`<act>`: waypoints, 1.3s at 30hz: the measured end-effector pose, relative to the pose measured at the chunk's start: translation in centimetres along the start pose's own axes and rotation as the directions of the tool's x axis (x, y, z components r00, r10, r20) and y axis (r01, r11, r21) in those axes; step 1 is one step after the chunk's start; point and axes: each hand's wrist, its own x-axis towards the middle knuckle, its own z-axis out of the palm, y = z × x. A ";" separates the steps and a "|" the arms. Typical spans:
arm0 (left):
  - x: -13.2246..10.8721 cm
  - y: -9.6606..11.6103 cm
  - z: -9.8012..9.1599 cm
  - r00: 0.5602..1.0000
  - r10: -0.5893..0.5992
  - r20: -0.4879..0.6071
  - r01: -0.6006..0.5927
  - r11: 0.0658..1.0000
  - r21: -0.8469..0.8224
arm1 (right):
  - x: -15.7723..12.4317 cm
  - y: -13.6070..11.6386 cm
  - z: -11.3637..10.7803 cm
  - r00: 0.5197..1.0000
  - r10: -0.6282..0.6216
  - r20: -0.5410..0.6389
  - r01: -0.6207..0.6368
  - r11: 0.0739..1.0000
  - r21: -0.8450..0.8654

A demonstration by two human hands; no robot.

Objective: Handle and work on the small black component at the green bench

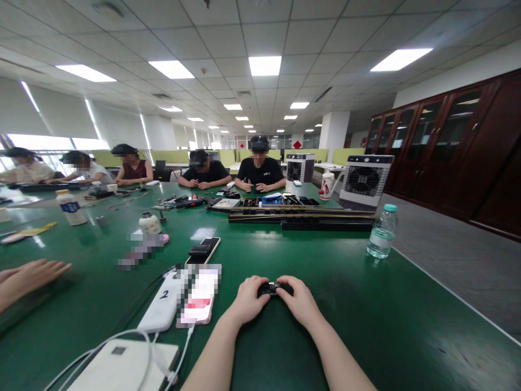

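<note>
Left hand [248, 298] and right hand [299, 301]: both curled closed, fingertips meeting on one small black part [272, 288], held between them just above the green table [366, 326] and straight ahead of the wearer. Table: long and glossy, with other people seated along the far side and left end. Air cooler [365, 180]: white and black, at the far right corner. Black rails [301, 217]: long, laid across the table well beyond the hands. White flat device [122, 366]: near left edge, cables attached. Power bank [163, 307]: white, marked 2, just left of the left hand. Water bottle [381, 231]: upright, capped, near the right edge. Co-worker's hand [32, 274]: flat on the table, far left. Handling note: the part is tiny and mostly hidden by the fingers, so a low, steady two-sided pinch over the table seems the safest way to work it.
</note>
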 end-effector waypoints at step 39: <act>-0.2 0.4 -0.4 0.999 -0.022 0.028 0.022 1.000 -0.020 | 0.7 0.9 -1.5 0.948 0.093 -0.305 -0.056 0.990 0.127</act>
